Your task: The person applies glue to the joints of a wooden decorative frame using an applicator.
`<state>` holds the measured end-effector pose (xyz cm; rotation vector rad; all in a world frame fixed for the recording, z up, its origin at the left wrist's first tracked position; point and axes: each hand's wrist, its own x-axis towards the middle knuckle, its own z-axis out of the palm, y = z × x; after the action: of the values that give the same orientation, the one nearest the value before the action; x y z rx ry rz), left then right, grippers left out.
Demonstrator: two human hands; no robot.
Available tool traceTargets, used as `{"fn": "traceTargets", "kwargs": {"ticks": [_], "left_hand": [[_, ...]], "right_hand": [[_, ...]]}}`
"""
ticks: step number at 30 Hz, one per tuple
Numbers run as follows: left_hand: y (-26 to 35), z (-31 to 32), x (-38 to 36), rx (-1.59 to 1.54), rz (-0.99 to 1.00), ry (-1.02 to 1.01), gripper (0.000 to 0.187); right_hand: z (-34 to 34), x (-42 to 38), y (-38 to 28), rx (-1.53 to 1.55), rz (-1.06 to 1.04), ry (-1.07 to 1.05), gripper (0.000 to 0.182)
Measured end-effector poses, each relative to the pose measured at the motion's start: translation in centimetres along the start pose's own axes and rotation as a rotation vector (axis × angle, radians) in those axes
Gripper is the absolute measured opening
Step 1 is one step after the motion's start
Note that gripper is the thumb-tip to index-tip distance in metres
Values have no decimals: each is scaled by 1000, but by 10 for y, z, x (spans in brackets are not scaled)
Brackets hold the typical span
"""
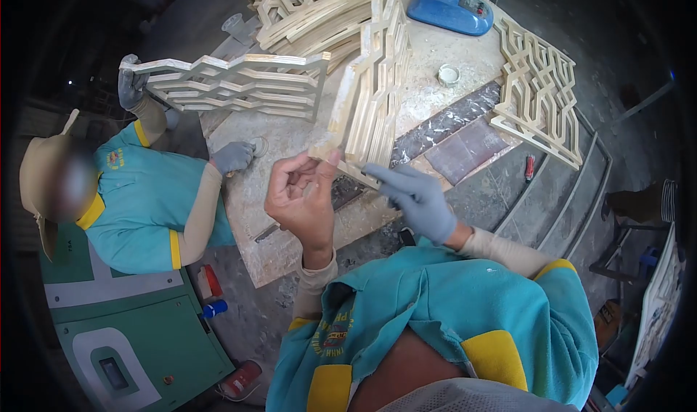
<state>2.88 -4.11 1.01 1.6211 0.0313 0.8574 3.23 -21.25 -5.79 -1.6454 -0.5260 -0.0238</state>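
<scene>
bare left hand pinches lattice panel corner, gloved right hand steadies its lower edge; co-worker's panel, blue machine, small cup crowd bench; shirt print unreadable.

Four lattice panels, two small cups
</scene>
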Motion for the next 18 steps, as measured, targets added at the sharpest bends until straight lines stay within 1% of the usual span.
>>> {"fn": "traceTargets", "kwargs": {"ticks": [1, 3, 5, 6, 9, 13, 16, 18], "left_hand": [[-1, 0, -4, -2, 0, -1, 25], [-4, 3, -13, -57, -71, -48, 26], [-2, 4, -14, -56, -81, -53, 26], [0, 5, -14, -52, -85, -58, 26], [0, 6, -16, -55, -73, -76, 26], [4, 11, -20, -48, -61, -95, 26], [7, 14, -24, -52, -76, -102, 26], [8, 15, -24, -39, -63, -103, 26]], "right_hand": [[-11, 2, -5, -2, 0, 1, 49], [-43, 18, -12, -410, -150, 172, 56], [-66, 32, -13, -709, -189, 221, 61], [-72, 39, -14, -712, -188, 219, 61], [-86, 56, -21, -1083, -344, 188, 71], [-84, 71, -22, -1199, -356, 161, 71], [-81, 78, -17, -1229, -396, 216, 69], [-79, 79, -14, -1337, -309, 186, 57]]}}
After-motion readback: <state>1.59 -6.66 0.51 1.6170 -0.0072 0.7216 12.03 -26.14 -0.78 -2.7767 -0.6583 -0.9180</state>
